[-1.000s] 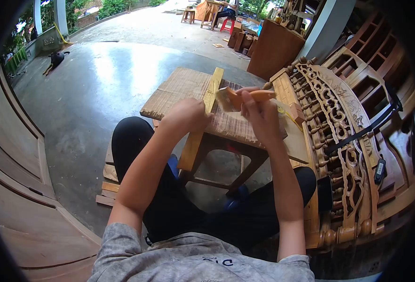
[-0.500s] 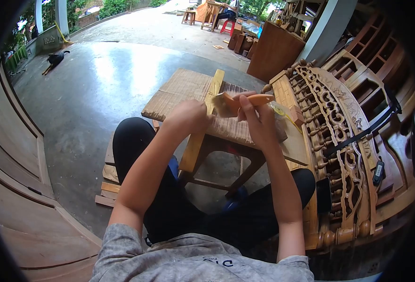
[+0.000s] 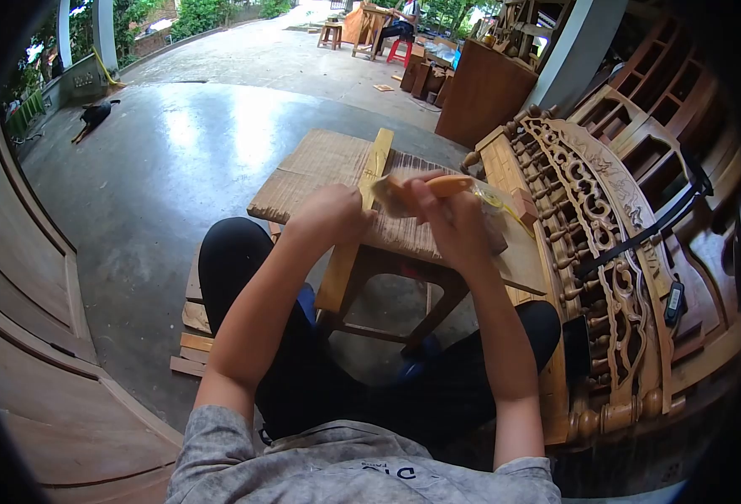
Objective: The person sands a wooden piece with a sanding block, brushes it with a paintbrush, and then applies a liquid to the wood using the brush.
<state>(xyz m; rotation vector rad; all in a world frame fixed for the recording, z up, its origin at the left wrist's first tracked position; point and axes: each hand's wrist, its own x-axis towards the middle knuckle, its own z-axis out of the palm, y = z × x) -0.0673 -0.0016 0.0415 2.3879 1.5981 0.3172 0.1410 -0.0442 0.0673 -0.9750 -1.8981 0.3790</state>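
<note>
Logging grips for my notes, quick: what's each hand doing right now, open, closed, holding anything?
Left hand: closed, gripping the wooden strip.
Right hand: closed, holding the orange-handled brush.

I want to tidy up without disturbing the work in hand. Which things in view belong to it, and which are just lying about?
In use:
- brush, in the right hand
- wooden strip, under the left hand
- grooved board
- stool beneath

Apparently lying about:
- wood pieces on the floor
- carved panel
- black strap
- red stool
</note>
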